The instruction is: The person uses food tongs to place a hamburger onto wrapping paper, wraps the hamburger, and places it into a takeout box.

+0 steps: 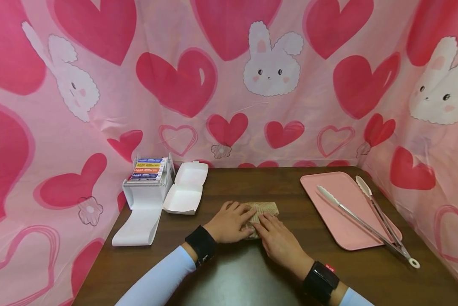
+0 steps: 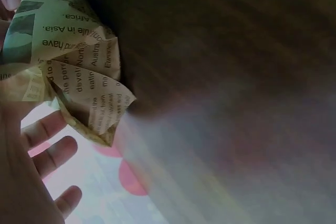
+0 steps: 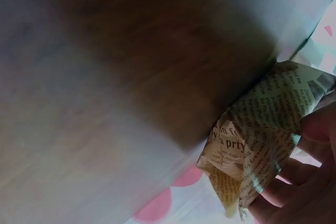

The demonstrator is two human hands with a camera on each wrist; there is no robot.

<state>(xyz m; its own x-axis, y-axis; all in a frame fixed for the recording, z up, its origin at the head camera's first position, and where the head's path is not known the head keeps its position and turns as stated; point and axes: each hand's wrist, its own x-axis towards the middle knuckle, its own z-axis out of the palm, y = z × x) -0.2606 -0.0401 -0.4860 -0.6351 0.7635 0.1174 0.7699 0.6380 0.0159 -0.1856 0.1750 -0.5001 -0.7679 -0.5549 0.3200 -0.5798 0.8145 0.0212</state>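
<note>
Between both hands on the wooden table lies a folded packet of newspaper-print wrapping paper [image 1: 265,208]. My left hand [image 1: 229,223] holds its left side; in the left wrist view the thumb touches the paper [image 2: 68,40] and several fingers [image 2: 55,156] are spread beneath it. My right hand [image 1: 280,244] holds the right side, fingertips on top in the head view. In the right wrist view its thumb presses the paper [image 3: 262,119], with the other fingers along the packet's side. Folded end flaps stick out in both wrist views. What the paper contains is hidden.
An open white takeaway box [image 1: 183,197] stands back left, beside a white dispenser [image 1: 146,185] with coloured printed labels and a long white strip hanging onto the table [image 1: 233,272]. On the right, metal tongs [image 1: 366,225] lie across a pink tray [image 1: 328,182], handle end past its edge.
</note>
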